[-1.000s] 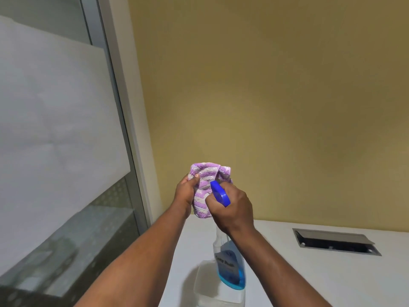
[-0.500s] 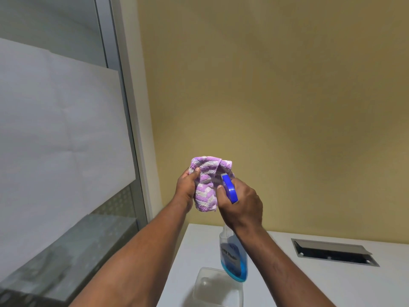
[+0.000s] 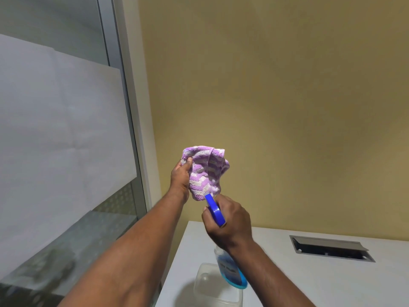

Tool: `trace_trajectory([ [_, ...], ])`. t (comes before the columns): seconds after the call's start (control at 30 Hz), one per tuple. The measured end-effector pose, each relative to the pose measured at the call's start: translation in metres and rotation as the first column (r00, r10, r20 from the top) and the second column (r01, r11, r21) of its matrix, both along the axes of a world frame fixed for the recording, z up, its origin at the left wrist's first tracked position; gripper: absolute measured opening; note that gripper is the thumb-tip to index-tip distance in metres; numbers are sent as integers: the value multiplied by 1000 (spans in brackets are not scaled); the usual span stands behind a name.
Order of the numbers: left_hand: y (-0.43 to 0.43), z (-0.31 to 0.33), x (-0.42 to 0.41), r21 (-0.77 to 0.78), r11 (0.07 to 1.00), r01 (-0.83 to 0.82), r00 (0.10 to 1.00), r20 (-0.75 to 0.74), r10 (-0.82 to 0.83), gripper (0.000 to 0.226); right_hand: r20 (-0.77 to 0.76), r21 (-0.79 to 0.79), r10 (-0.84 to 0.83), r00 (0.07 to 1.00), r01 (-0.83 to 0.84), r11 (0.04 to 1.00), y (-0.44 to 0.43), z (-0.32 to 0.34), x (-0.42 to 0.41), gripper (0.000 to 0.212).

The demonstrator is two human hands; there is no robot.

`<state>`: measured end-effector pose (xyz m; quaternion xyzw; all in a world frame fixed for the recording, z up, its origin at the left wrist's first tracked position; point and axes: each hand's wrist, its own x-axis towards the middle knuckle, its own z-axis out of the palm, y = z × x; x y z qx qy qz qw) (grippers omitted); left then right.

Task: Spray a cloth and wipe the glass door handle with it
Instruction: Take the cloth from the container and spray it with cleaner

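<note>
Since half a second ago, the right hand (image 3: 228, 220) has dropped the blue-nozzled clear spray bottle (image 3: 230, 271) below the bunched purple-and-white striped cloth (image 3: 204, 171), nozzle touching its lower edge. Left hand (image 3: 180, 180) fingers pinch the cloth above the white worktop (image 3: 309, 280). Soft, light and floppy: best gripped bunched. The bottle looks light, gripped at the neck.

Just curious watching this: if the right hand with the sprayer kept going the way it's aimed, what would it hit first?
Probably the purple cloth bunched in the left hand; the right hand aims the spray bottle's blue nozzle right at its lower edge.
</note>
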<state>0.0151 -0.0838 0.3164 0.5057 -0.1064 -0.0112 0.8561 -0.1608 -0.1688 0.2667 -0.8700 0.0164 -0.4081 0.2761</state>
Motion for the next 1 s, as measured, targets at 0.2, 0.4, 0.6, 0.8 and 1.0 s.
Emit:
trace_trajectory([
  [0.2, 6, 1, 6, -17, 1000, -6, 1000, -13, 6, 14, -85, 18, -13, 996, 15, 1000, 4, -20, 2, 30],
  [0.4, 7, -7, 10, -4, 1000, -16, 999, -33, 16, 19, -29, 75, -7, 1000, 9, 997, -4, -22, 0, 25],
  [0.6, 1, -13, 10, 13, 1000, -9, 999, -52, 10, 17, 30, 13, 14, 999, -15, 1000, 3, -11, 8, 22],
  [0.8, 0, -18, 19, 31, 999, 6, 999, -53, -4, 16, -22, 86, -53, 998, 55, 995, -11, -25, 15, 23],
  [1.0, -2, -28, 34, 44, 999, -7, 997, -80, 11, 24, -124, 123, -129, 984, 144, 982, -25, -39, 29, 25],
])
